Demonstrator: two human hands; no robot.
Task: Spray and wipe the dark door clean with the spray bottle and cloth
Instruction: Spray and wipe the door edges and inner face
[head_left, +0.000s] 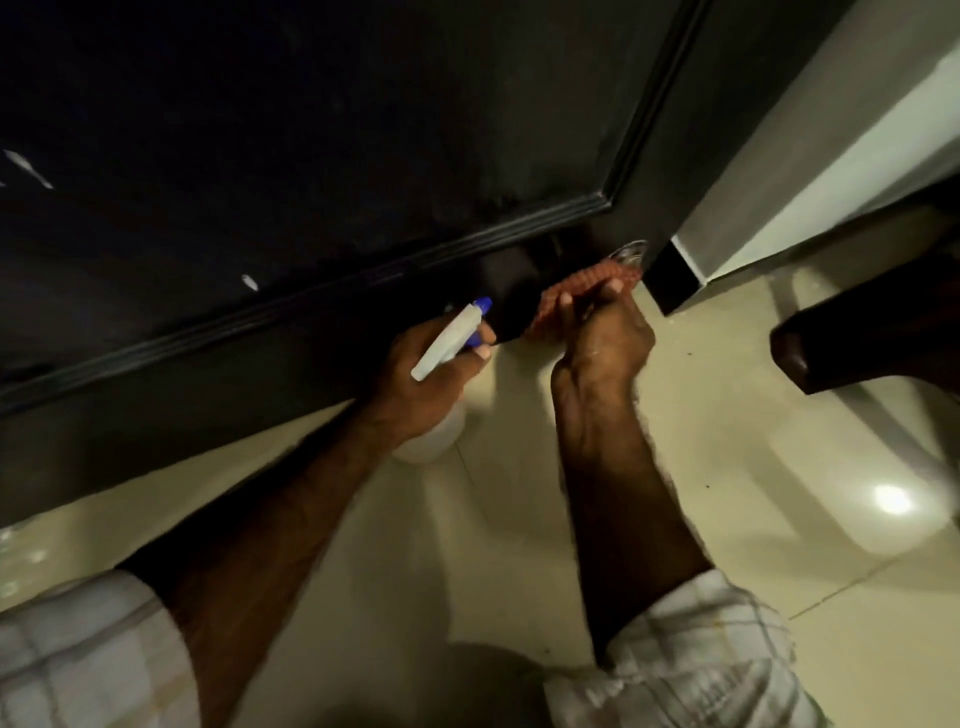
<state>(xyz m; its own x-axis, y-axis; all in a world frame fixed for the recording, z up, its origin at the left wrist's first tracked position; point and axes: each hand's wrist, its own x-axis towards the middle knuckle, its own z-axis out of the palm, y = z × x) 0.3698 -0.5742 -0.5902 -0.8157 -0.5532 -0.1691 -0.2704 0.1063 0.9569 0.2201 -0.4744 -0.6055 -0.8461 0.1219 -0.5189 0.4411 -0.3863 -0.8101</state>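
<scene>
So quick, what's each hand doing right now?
Left hand: grips the white plastic spray bottle.
Right hand: holds the orange cloth against the dark door.

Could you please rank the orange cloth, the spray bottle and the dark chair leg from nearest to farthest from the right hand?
1. Orange cloth, gripped in the right hand.
2. Spray bottle, just left, in the left hand.
3. Chair leg, far right.

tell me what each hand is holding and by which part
The left hand grips the spray bottle around its neck, just under the trigger head. The right hand holds the orange cloth, bunched, against the door's bottom edge.
</scene>
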